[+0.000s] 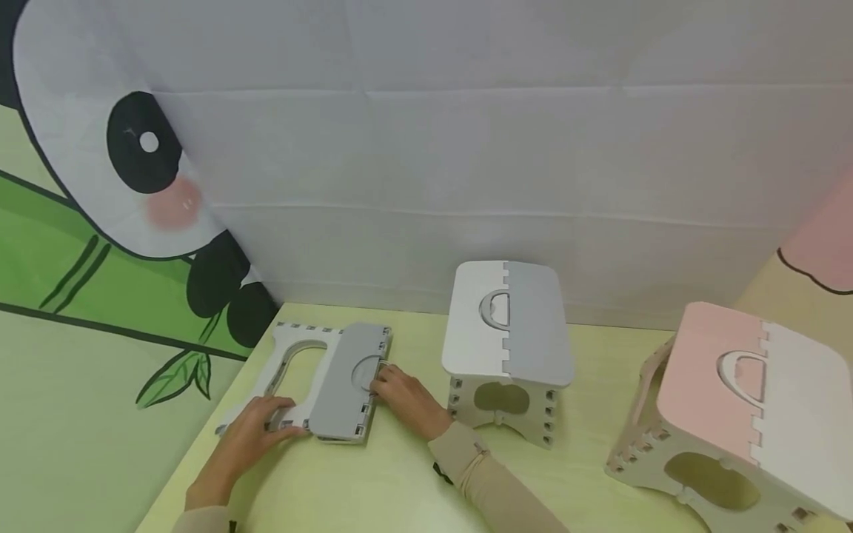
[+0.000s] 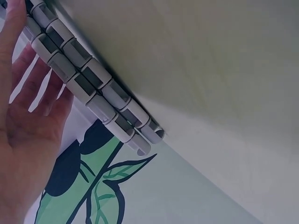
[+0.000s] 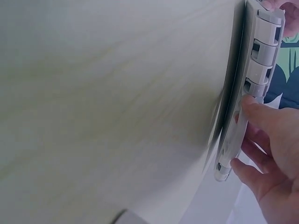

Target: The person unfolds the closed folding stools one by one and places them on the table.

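A folding step stool (image 1: 340, 385), folded flat with a grey top half and a white leg panel, lies at the left of the table. My left hand (image 1: 253, 437) grips the near edge of its white panel, fingers over the panel and thumb at the near side. In the left wrist view, the hinged edge (image 2: 88, 79) runs past that hand (image 2: 35, 116). My right hand (image 1: 409, 400) holds the stool's right edge at the round handle. The right wrist view has this hand (image 3: 275, 149) with its fingertips on the edge.
A white and grey step stool (image 1: 476, 326) stands unfolded right of my right hand. Further right stands a pink and white one (image 1: 713, 377), also unfolded. Behind the pale green table (image 1: 400, 481) hangs a white backdrop (image 1: 400, 148) with a cartoon panda print at the left.
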Demonstrator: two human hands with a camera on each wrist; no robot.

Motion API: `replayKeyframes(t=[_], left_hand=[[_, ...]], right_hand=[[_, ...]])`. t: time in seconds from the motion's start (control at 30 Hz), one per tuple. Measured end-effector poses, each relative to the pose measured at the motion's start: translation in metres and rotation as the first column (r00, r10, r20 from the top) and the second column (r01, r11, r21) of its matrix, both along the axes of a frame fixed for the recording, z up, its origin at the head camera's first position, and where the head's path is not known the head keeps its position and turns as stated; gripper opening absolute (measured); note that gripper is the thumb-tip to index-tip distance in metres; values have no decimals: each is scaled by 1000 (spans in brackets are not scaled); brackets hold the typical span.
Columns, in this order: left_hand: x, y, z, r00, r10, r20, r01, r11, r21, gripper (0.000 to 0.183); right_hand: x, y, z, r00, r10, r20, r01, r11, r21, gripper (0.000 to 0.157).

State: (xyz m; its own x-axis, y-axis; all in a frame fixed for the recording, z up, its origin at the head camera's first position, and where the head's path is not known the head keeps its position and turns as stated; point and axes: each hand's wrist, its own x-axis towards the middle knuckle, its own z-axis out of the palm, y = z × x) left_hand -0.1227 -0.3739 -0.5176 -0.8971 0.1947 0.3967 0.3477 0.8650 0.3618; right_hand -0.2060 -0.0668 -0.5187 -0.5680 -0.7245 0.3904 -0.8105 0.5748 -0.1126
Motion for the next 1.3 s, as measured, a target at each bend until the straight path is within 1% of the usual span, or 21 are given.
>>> replayKeyframes(t=[0.17, 0.3, 0.53, 0.73, 0.9, 1.03, 1.3], left_hand=[[3, 1, -1, 1000, -1, -17, 1, 1000, -11, 50], [5, 2, -2, 999, -12, -52, 11, 1000, -14, 52], [6, 5, -2, 998, -24, -66, 24, 1000, 1, 50], [11, 4, -4, 996, -28, -87, 28, 1000, -5, 51], [14, 3, -4, 993, -38, -110, 37, 999, -12, 53], [17, 3, -4, 994, -20, -103, 17, 1000, -26, 54], [22, 6, -1, 998, 20, -59, -22, 999, -40, 51]], right_hand=[[1, 2, -1, 1000, 13, 5, -13, 1000, -15, 11], [0, 3, 0, 1000, 21, 13, -20, 1000, -4, 12], [-1, 6, 2, 999, 23, 25, -22, 1000, -19, 11], [2, 5, 2, 998, 23, 59, -23, 1000, -8, 12], [4, 4, 3, 997, 20, 69, -20, 1000, -3, 10], [5, 4, 4, 996, 22, 87, -22, 1000, -1, 10], [7, 6, 4, 993, 27, 115, -26, 1000, -3, 10]])
